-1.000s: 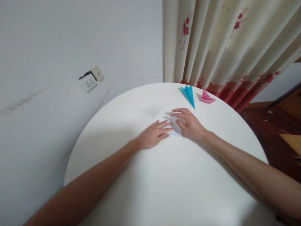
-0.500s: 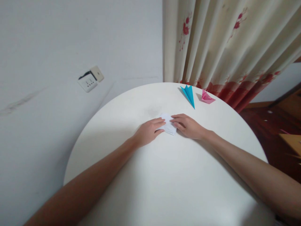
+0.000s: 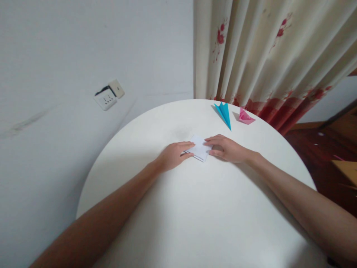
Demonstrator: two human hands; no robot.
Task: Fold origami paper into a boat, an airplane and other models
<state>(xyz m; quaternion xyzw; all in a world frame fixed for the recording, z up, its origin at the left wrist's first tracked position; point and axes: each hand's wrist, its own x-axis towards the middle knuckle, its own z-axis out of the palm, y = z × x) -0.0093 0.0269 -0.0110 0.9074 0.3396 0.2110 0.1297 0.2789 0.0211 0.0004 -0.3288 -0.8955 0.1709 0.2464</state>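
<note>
A small folded white paper [image 3: 199, 147] lies on the round white table [image 3: 178, 208], its layers showing along the near edge. My left hand [image 3: 176, 154] grips its left side, the fingers laid over the top and the thumb at the lower left edge. On the opposite side, my right hand [image 3: 226, 148] has its fingertips on the paper's upper right part and its thumb by the right edge. Between the two hands the middle of the paper is exposed.
Near the table's far edge lie a blue paper plane [image 3: 224, 114] and a pink folded paper boat [image 3: 245, 116]. A flowered curtain [image 3: 251, 56] hangs behind them. The wall on the left carries a socket plate [image 3: 105, 99].
My hands have moved slightly apart, and more of the white paper shows between them. The paper looks wider and a little turned. The blue and pink folded papers stay where they were.
</note>
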